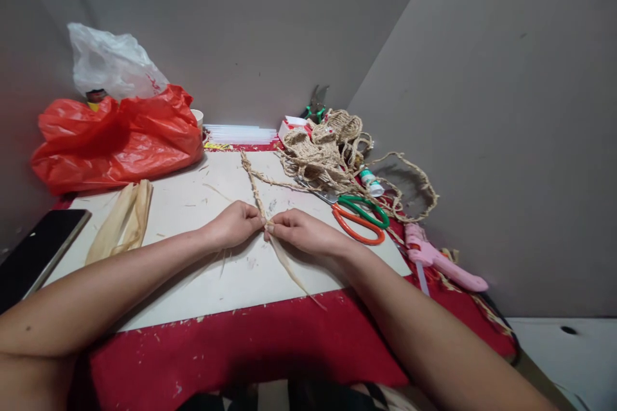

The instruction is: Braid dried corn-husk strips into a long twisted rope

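We pinch a straw braid [254, 185] with both hands in the middle of the white board [193, 205]. Our left hand [234, 223] and right hand [299, 231] squeeze it tight, fingertips almost touching. Loose straw ends [294, 273] hang toward us. Scissors [359, 218] lie just right.

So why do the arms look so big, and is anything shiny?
Head view: the wide lens stretches the forearms near the bottom edge; the left hand and right hand on the braided straw look sharp; same view, the red bag glints a little.
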Demonstrator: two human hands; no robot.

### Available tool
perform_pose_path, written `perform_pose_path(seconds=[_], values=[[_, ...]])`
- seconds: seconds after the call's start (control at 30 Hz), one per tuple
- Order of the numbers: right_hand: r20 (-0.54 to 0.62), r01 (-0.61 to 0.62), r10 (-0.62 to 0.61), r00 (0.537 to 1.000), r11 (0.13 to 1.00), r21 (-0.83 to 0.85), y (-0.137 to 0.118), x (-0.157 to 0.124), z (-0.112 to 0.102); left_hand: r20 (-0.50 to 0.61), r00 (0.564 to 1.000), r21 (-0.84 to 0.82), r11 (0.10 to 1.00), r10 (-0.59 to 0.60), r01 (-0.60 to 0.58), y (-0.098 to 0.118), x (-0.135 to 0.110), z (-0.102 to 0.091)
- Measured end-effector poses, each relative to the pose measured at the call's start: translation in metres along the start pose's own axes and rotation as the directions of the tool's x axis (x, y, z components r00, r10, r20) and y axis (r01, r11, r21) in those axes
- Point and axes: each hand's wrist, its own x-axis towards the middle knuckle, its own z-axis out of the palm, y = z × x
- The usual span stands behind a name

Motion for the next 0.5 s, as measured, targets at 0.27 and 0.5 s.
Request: perform_pose_path(seconds=[0.27,0.5], values=[[0.201,0.109,-0.054,0.978,0.956,-0.272,-0.011,-0.015,-0.021,-0.046,0.995,-0.067,0.994,-0.084,0.081,-0.002,0.002,0.002],[0.251,0.131,-0.032,0.967,0.911,-0.390,-0.046,-0.021,-0.029,-0.113,0.990,-0.062,0.995,-0.088,0.082,-0.003,0.000,0.006]])
